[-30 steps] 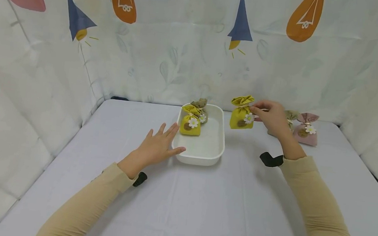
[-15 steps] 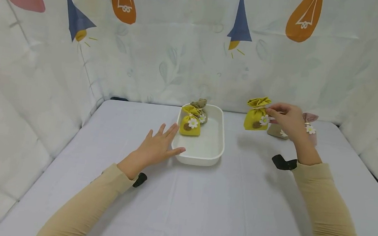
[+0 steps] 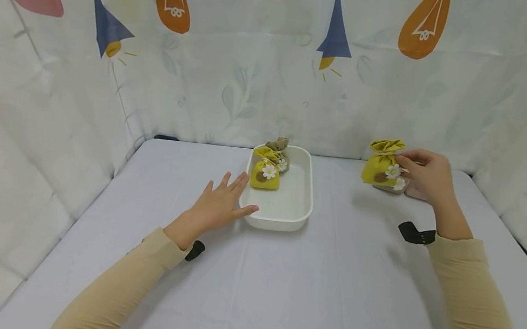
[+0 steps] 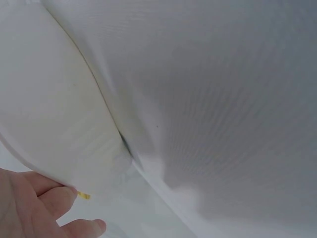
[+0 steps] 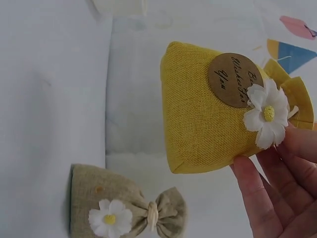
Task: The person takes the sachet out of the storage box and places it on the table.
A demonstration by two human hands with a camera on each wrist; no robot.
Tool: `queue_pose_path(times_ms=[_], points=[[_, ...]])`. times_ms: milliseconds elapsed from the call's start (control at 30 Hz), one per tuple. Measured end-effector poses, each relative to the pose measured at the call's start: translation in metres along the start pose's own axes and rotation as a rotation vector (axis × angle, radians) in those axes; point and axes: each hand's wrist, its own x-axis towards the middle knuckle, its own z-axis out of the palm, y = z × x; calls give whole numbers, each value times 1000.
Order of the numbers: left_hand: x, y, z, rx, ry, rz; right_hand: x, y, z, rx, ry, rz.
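White table (image 3: 289, 290). Left hand (image 3: 217, 206) is rested loose against the left side of the tray (image 3: 288, 205); two bags (image 3: 264, 179) already in. Far right, a yellow bag (image 3: 377, 171) is pinched midair by the right hand (image 3: 432, 176); beige bag (image 5: 111, 191) and pink bag (image 3: 416, 192) left outside. Partway done, seemingly.

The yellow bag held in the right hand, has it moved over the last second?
Yes. In the head view the held yellow bag, pinched by the right hand, has moved rightward, away from the white tray, which has stayed put.
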Motion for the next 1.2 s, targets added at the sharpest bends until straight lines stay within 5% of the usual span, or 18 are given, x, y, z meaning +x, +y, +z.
queue_pose_path(times_ms=[233, 900, 1200], points=[[2, -1, 0, 1, 5, 1, -5, 6, -12, -146, 17, 6], [0, 1, 2, -23, -4, 2, -18, 34, -49, -281, 137, -4], [1, 0, 2, -7, 11, 4, -21, 44, -68, -290, 199, 59]])
